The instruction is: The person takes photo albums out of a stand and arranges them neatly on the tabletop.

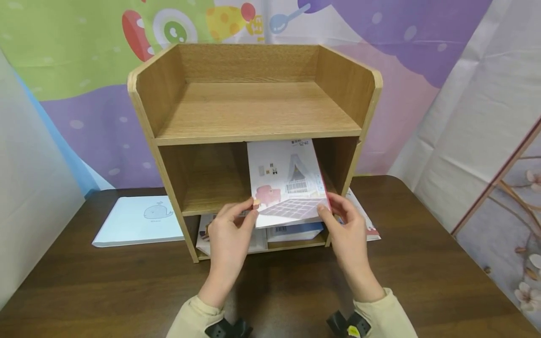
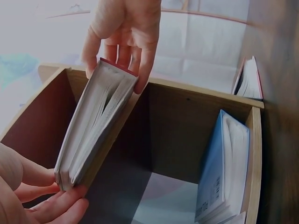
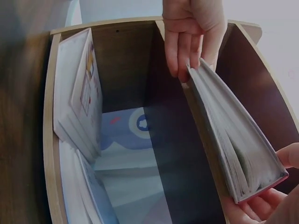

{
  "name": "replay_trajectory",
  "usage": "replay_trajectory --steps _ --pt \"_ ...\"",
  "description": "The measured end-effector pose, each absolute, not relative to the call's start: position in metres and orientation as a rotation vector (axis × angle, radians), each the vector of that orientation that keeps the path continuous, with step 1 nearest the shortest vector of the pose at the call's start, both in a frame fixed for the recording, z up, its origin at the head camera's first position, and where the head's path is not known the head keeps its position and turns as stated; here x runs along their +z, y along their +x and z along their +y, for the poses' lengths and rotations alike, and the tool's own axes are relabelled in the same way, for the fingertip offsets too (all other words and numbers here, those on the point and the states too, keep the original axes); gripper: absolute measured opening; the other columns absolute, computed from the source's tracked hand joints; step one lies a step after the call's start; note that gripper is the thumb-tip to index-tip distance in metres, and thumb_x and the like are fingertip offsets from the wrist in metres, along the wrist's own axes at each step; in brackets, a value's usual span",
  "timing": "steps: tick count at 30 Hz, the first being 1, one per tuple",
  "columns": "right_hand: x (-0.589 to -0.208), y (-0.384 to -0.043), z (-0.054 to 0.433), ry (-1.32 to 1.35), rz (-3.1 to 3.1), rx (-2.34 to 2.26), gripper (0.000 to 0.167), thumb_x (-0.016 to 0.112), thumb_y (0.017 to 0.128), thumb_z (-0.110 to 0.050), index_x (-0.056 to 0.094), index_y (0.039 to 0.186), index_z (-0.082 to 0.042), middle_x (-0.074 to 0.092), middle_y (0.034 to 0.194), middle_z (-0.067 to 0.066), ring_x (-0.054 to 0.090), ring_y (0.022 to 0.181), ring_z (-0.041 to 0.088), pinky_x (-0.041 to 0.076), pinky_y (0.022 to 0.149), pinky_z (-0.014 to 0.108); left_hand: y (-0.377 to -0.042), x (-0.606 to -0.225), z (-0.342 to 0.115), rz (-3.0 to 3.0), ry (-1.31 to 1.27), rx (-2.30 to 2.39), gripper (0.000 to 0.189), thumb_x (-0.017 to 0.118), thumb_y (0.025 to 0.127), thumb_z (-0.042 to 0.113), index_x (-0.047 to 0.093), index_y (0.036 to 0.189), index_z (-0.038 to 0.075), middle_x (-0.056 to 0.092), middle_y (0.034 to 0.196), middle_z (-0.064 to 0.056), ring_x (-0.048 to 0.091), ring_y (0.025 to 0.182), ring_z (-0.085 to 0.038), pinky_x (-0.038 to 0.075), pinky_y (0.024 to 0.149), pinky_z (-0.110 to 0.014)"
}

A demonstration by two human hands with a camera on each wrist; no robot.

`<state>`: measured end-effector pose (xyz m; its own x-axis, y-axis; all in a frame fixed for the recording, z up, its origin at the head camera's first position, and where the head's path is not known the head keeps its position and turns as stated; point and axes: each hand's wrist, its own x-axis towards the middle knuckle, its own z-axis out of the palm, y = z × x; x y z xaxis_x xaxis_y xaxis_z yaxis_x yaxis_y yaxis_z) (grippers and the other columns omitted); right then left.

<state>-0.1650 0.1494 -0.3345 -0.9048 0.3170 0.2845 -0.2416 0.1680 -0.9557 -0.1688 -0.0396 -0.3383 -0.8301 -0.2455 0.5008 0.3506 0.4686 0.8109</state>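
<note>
A thick book with a white cover, a pink animal, a barcode and a purple grid is held between both hands, its far part inside the middle compartment of the wooden shelf. At its near left corner, my left hand pinches the edge between thumb and fingers. On the opposite side, my right hand grips the near right corner, thumb on the cover and fingers below. Both wrist views look onto the page edges of the book, whose spine side is red.
Below, the bottom compartment holds white books on the left and a blue book on the right. A pale blue book with a whale lies on the dark table left of the shelf. Another book lies at its right.
</note>
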Motion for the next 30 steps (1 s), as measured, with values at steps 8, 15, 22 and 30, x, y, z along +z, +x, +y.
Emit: replay_trajectory --steps 8,15,22,30 --pt "-0.337 -0.162 0.151 -0.061 -1.951 1.919 0.034 0.061 0.083 0.001 0.057 0.116 0.0 0.059 0.099 -0.001 0.058 0.09 0.008 0.048 0.078 0.017 -0.169 -0.34 -0.043 -2.158 -0.035 -1.547 0.022 0.071 0.076 0.009 0.071 0.098 0.011 0.069 0.095 -0.004 0.066 0.067 -0.017 0.047 0.052 -0.019" --pt "-0.336 -0.159 0.152 -0.059 -1.93 2.031 0.035 0.058 0.084 0.002 0.054 0.119 0.0 0.055 0.097 0.001 0.062 0.077 0.006 0.052 0.076 0.023 -0.169 -0.338 -0.044 -2.19 0.008 -1.648 0.022 0.07 0.076 0.009 0.07 0.098 0.014 0.07 0.092 -0.002 0.062 0.064 -0.013 0.044 0.051 -0.02" --pt "-0.331 -0.157 0.158 -0.031 -1.999 2.026 0.034 0.055 0.084 0.006 0.049 0.118 0.004 0.053 0.102 0.009 0.061 0.077 0.006 0.052 0.076 0.025 -0.169 -0.337 -0.041 -2.245 0.034 -1.664 0.018 0.07 0.076 0.01 0.067 0.094 0.01 0.069 0.094 -0.006 0.059 0.063 -0.007 0.044 0.054 -0.019" --pt "-0.327 -0.156 0.167 0.0 -2.117 1.968 0.031 0.055 0.084 0.008 0.049 0.114 0.006 0.055 0.109 0.019 0.061 0.081 0.003 0.052 0.075 0.024 -0.169 -0.339 -0.038 -2.231 0.034 -1.807 0.015 0.071 0.077 0.011 0.065 0.087 0.003 0.07 0.088 -0.01 0.061 0.063 -0.008 0.047 0.055 -0.018"
